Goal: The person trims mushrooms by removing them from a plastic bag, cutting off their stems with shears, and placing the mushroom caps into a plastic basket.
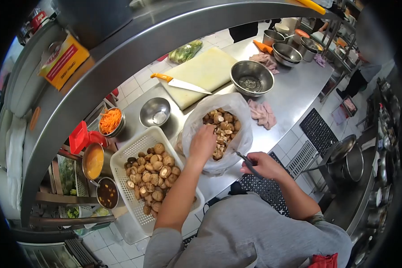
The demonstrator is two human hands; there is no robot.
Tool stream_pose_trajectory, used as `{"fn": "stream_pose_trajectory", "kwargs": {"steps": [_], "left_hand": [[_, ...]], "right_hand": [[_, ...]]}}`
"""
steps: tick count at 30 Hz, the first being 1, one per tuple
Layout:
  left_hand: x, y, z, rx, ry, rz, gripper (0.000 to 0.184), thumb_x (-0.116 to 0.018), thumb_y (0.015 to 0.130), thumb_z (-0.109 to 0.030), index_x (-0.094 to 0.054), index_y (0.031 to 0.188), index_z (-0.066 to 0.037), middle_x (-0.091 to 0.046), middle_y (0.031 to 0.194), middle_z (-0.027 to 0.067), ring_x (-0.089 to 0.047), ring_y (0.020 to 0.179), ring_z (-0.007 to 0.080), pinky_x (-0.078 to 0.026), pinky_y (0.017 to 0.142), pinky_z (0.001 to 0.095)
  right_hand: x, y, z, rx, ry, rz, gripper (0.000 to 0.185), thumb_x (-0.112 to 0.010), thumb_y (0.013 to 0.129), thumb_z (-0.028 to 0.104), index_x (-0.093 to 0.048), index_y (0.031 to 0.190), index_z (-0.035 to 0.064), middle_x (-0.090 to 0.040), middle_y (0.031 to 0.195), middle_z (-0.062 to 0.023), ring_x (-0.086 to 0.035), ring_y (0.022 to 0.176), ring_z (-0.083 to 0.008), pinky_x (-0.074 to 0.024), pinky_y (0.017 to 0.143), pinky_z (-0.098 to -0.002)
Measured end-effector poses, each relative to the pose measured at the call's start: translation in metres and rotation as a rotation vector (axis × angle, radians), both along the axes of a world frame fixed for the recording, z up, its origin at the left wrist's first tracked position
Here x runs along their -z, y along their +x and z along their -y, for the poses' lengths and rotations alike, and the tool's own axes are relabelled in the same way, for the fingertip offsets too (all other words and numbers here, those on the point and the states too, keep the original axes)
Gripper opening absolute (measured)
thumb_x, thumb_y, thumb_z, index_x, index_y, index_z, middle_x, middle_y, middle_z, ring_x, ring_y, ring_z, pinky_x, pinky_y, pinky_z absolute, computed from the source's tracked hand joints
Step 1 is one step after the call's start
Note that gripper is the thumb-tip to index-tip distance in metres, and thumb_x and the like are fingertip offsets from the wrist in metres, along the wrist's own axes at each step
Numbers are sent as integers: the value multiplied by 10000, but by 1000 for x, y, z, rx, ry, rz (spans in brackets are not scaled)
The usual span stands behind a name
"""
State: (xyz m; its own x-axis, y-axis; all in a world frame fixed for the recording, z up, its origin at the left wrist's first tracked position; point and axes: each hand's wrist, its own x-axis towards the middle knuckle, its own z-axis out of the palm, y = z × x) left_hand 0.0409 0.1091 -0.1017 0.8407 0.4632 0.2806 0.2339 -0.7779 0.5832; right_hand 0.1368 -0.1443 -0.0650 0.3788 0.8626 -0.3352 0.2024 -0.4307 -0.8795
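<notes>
The left hand reaches into an open plastic bag, its fingers down at the bag mushrooms — whether they pinch one I cannot tell. Several of these mushrooms show pale faces. The right hand is closed around a dark-handled tool, apparently scissors, its tip pointing to the bag's near edge.

Left of the bag, a white perforated basket holds a heap of brown basket mushrooms, some turned stem side up. Beyond the basket sits a small steel bowl; to its left, another bowl is piled with shredded carrot. Beside the basket's left side stand two pots: one contains orange liquid, the other dark liquid with bits floating in it.

Past the bag, a knife lies on a cutting board — and a larger steel bowl stands just beside the board.
</notes>
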Motion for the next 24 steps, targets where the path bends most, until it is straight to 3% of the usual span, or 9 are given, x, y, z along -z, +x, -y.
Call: {"fn": "stream_pose_trajectory", "kwargs": {"steps": [2, 6, 9, 12, 15, 16, 19, 24], "left_hand": [[21, 31, 1, -187, 85, -248, 222, -631, 900, -104, -667, 1096, -6, -639, 1144, 195, -614, 1104, 397, -517, 946, 498], [20, 43, 5, -250, 132, -346, 279, -697, 855, -166, -633, 1075, -8, -592, 1123, 200, -577, 1141, 395, -519, 915, 513], [12, 34, 17, -229, 66, -190, 417, -772, 813, -173, -594, 1148, -1, -600, 1160, 213, -601, 1112, 406, -526, 918, 481], [-8, 17, 37, -229, -375, -54, 463, -779, 848, -114, -544, 1225, 18, -607, 1252, 193, -649, 1085, 331, -539, 908, 392], [25, 2, 52, -150, -908, 276, 448, -692, 938, -65, -507, 1340, 8, -666, 1166, 111, -678, 934, 192, -537, 818, 294], [20, -4, 61, -175, -966, 265, 481, -667, 952, -48, -471, 1387, 13, -661, 1183, 106, -671, 963, 174, -537, 830, 282], [-8, -14, 81, -239, -1139, 327, 598, -617, 982, -18, -370, 1524, 35, -647, 1239, 105, -646, 1065, 141, -539, 896, 260], [-9, -23, 97, -332, -1061, 363, 543, -631, 984, -19, -431, 1476, 95, -666, 1217, 128, -654, 1054, 147, -542, 918, 275]], "right_hand": [[4, 6, 0, -28, 15, 3, 338, -827, 872, 302, -669, 911, 6, -609, 746, 38, -523, 705, -58, -437, 635, -259], [22, 21, 14, -24, 40, -14, 361, -834, 865, 324, -651, 870, 13, -589, 733, 44, -501, 693, -63, -427, 626, -261], [26, 34, 21, -40, 18, 86, 411, -847, 843, 356, -635, 852, 4, -584, 705, -9, -503, 673, -90, -439, 609, -302], [24, 47, 19, -46, 75, 256, 465, -855, 817, 399, -614, 826, 1, -578, 689, -76, -530, 637, -172, -452, 601, -349], [28, 53, 11, -63, 135, 384, 528, -842, 788, 478, -602, 797, 8, -600, 716, -145, -592, 674, -319, -475, 628, -418], [29, 54, 7, -70, 157, 423, 551, -834, 780, 510, -599, 788, 12, -613, 732, -167, -616, 699, -375, -485, 642, -444], [24, 54, 2, -94, 192, 481, 549, -847, 768, 483, -598, 843, -1, -625, 792, -169, -634, 769, -378, -498, 688, -458], [28, 59, -10, -156, 132, 553, 517, -854, 773, 411, -596, 918, -12, -643, 880, -178, -640, 859, -392, -511, 734, -462]]}}
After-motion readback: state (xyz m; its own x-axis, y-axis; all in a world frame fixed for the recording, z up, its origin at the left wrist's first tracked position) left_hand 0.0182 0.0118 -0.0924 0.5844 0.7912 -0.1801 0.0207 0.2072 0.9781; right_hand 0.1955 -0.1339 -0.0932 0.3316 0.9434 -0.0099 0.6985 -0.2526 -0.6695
